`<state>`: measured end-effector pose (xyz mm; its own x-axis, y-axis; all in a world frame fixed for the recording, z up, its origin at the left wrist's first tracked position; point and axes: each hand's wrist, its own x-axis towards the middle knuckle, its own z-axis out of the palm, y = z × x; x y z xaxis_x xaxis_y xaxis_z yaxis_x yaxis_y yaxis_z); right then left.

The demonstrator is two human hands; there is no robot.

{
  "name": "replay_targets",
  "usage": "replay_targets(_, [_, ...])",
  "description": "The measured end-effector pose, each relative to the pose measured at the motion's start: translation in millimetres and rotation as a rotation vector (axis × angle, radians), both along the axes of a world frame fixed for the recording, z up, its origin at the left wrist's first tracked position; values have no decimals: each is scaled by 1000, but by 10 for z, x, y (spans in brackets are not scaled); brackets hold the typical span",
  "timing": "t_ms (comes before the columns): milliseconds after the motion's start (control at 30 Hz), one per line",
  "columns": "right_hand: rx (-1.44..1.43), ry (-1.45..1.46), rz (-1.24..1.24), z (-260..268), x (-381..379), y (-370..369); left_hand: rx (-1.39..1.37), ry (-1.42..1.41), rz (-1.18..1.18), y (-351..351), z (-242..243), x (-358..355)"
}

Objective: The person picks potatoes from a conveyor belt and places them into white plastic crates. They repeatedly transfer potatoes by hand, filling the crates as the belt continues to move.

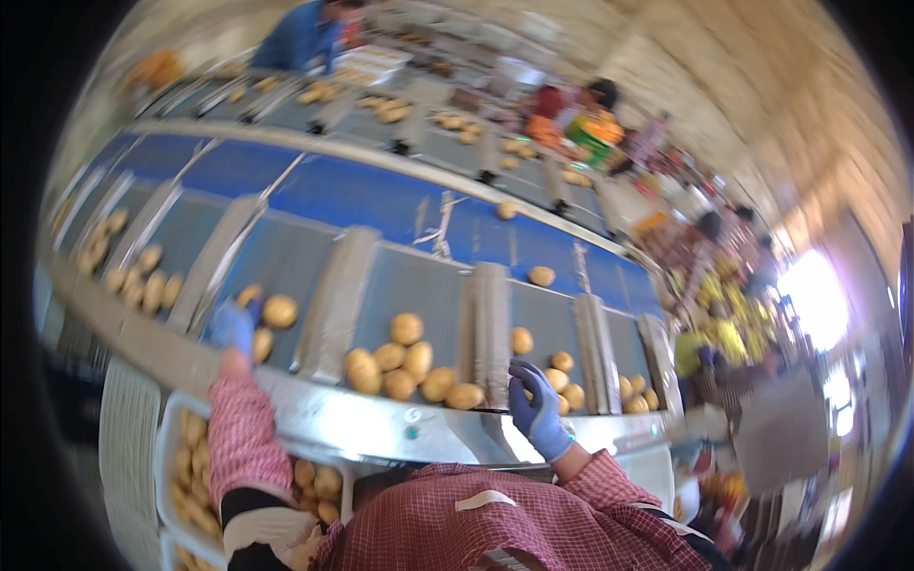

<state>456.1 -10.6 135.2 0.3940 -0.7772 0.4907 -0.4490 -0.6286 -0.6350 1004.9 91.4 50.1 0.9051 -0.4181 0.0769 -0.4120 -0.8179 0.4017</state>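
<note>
My left hand (232, 328), in a blue glove, reaches into a sloping chute (278, 235) at the left. Its fingers are against a potato (249, 295), and blur hides whether they grip it. Two more potatoes lie just right of that hand, one of them a round potato (279, 312). My right hand (537, 412), also gloved, hovers by the metal lip of another chute, its fingers loosely bent with no potato seen in them. Several potatoes (557, 379) lie beside it, some partly hidden. In the chute between my hands rests a cluster of potatoes (417, 361).
Raised dividers (493, 335) separate the chutes. Beyond them runs a blue conveyor belt (357, 189) carrying a potato (541, 276). Below the metal edge stand a white crate (166, 457) of potatoes and stacked crates (128, 421). People (296, 36) work across the belt and at the right.
</note>
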Motion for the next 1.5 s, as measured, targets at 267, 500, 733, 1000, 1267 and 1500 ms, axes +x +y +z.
replay_targets(267, [68,343,-1002,-884,-2796,1291,115,-97,91,-394,-46,-433])
replay_targets(500, [1153,637,-986,-2090,-3447,2250,-1116,1213,-445,-998,1167,-3080])
replay_targets(733, [571,651,-1115,-1105,-3666,2550,-632,269,-1770,-740,1040,-5200])
replay_targets(1000, [93,454,-1364,962,-4461,2297,-192,745,-2055,-424,353,-6139])
replay_targets(1267, [229,347,-1225,1242,-4239,2776,622,2290,-1335,-93,110,-7148])
replay_targets(1500, [-201,231,-1335,1677,-4531,3238,148,2078,-1469,210,794,-7213])
